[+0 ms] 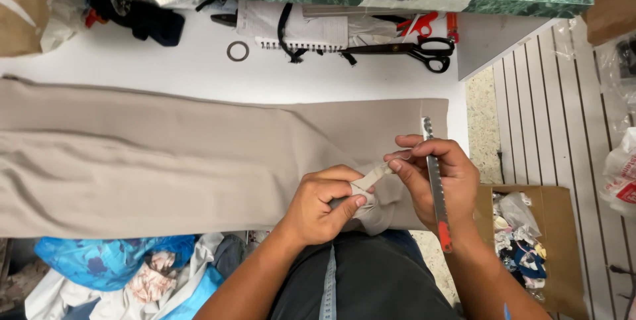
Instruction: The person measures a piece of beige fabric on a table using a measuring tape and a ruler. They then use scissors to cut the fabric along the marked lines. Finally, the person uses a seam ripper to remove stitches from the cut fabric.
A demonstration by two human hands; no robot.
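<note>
Two hands meet on one narrow beige fabric strip (pixel 372 175). Left hand (pixel 324 204) pinches the bunched hem end; right hand (pixel 434 181) grips the strip's far end at its fingertips (pixel 395 163), also clasping a long metal blade with red tip (pixel 436 187). Strip runs 8 to 2 o'clock between them. Flat beige trouser cloth (pixel 152 154) extends toward 9 o'clock; black scissors (pixel 404 49) lie at 12 o'clock on white table (pixel 165 61).
</note>
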